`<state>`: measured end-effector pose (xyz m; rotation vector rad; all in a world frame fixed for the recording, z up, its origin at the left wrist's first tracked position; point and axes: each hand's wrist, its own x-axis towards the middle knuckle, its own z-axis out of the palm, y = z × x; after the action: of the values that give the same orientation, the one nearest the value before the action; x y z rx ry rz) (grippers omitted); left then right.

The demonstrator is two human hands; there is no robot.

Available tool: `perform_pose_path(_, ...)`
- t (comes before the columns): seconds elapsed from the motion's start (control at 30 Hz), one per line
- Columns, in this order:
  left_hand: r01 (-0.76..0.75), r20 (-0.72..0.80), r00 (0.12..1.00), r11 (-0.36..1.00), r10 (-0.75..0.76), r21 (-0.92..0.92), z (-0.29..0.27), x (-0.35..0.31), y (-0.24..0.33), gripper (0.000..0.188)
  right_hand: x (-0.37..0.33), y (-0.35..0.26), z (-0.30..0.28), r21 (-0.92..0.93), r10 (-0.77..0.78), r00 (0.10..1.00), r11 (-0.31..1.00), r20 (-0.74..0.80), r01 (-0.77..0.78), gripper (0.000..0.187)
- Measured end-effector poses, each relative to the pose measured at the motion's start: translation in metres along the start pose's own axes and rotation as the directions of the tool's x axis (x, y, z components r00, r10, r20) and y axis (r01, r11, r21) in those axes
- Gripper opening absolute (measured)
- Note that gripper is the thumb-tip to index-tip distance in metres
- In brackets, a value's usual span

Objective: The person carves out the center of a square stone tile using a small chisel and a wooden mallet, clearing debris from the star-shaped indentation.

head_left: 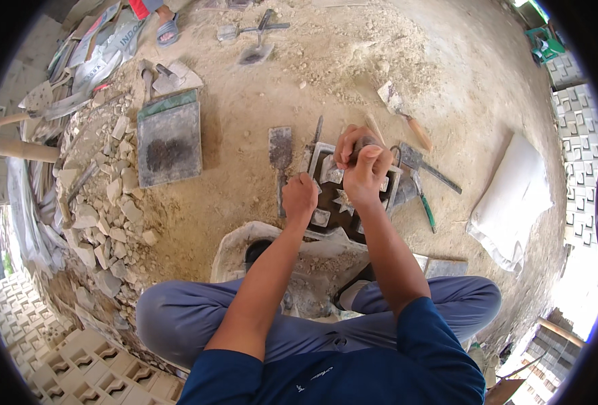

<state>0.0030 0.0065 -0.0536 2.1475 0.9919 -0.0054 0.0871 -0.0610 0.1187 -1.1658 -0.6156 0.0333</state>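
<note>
Sandy, dusty ground (353, 74) formed the work surface, strewn with grit and pale lumps.

My right hand (365, 167) was closed in a fist around a dark tool handle (364, 142), thumb laid along the top; the working end was hidden beneath my fingers. My left hand (299, 198) was curled shut, knuckles pressed down on the near left edge of the mould (325, 150); whether it gripped anything I could not tell. The mould was a square, grey metal frame with raised rims, lying flat on the ground directly before my knees. Inside it lay pale cast pieces, among them a star-shaped insert (345, 200) and a small square block (321, 217), set on a dark bed.

Just left of the mould lay a flat rectangular trowel (280, 150), rusted and dull. To the right lay a pointed trowel (413, 158) and a green-handled tool (426, 206), both touching the sand. Farther right rested a white sack (515, 196), soft and creased. A wooden-handled trowel (402, 111) lay beyond the mould. To the left sat a flat grey tray (169, 138) with a dark stain at its centre, beside a heap of broken rubble (106, 202). Patterned white blocks (76, 364) were stacked at the lower left and far right edges.
</note>
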Motion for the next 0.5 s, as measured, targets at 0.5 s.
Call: perform_pose_path(0.5, -0.320, -0.113, 0.924, 0.901, 0.365, 0.293, 0.009, 0.005, -0.021, 0.016, -0.012, 0.038, -0.019, -0.253, 0.093, 0.896, 0.967, 0.434, 0.022, 0.032)
